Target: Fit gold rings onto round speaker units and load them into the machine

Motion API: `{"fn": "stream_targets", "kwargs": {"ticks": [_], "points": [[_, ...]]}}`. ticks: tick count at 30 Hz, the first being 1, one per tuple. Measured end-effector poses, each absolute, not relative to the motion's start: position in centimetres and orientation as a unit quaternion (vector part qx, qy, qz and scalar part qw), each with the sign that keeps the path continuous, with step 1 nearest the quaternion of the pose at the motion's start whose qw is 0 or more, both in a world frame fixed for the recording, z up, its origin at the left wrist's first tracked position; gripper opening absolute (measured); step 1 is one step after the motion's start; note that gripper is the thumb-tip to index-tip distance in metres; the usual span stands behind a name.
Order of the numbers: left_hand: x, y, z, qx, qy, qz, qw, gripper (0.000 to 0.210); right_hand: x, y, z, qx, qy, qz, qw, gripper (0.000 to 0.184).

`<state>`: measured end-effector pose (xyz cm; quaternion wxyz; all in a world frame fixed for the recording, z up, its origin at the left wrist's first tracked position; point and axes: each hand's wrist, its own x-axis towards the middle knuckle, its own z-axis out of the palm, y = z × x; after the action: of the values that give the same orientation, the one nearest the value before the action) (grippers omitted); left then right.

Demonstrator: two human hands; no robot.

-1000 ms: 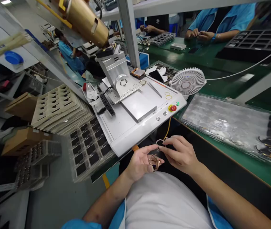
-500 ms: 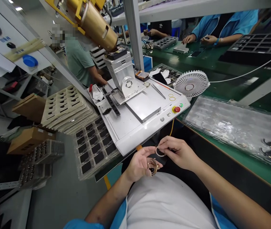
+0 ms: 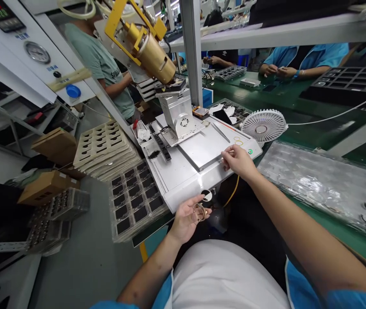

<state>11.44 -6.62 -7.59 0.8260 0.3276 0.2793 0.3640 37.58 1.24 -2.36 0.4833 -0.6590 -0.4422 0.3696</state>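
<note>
Ring (image 3: pixel 204 213), held in the half-curled left hand (image 3: pixel 184 219), loop (image 3: pixel 208 198) at its fingertip; light, steady grip suits both. Right hand (image 3: pixel 239 162) bends at the machine (image 3: pixel 178 178)'s front edge; hold unclear.

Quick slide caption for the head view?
Left hand holding a bronze-coloured ring, right hand near the front edge of a white machine, tweezers lying on it.
</note>
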Motion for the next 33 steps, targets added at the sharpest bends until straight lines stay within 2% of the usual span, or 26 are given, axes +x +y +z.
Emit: {"fn": "stream_targets", "kwargs": {"ticks": [4, 9, 14, 18, 22, 25, 27, 33], "points": [[10.4, -7.7, -8.1, 0.347, 0.283, 0.374, 0.812, 0.091, 38.9, 4.1, -1.6, -0.701, -0.398, 0.355, 0.473, 0.02], [9.7, -8.9, -9.0, 0.466, 0.29, 0.391, 0.739, 0.1, 37.7, -0.1, -3.0, -0.709, -0.398, 0.298, 0.5, 0.035], [11.3, -9.3, -9.4, 0.675, 0.297, 0.377, 0.56, 0.111, 32.1, -7.8, -6.1, -0.542, -0.454, 0.481, 0.518, 0.048], [13.0, -9.0, -9.2, 0.805, 0.263, 0.274, 0.455, 0.119, 30.1, -9.9, -6.7, -0.509, -0.381, 0.517, 0.574, 0.05], [13.6, -8.6, -9.0, 0.777, 0.21, 0.323, 0.498, 0.109, 31.6, -9.8, -5.8, -0.496, -0.313, 0.552, 0.593, 0.042], [13.5, -8.2, -8.9, 0.708, 0.198, 0.376, 0.564, 0.096, 32.7, -10.0, -5.1, -0.493, -0.301, 0.577, 0.577, 0.041], [13.4, -7.9, -9.0, 0.704, 0.187, 0.376, 0.573, 0.094, 33.0, -10.2, -4.9, -0.506, -0.306, 0.577, 0.564, 0.043], [13.0, -7.5, -9.1, 0.82, 0.175, 0.31, 0.448, 0.093, 33.3, -10.5, -5.5, -0.495, -0.306, 0.602, 0.547, 0.041]]}}
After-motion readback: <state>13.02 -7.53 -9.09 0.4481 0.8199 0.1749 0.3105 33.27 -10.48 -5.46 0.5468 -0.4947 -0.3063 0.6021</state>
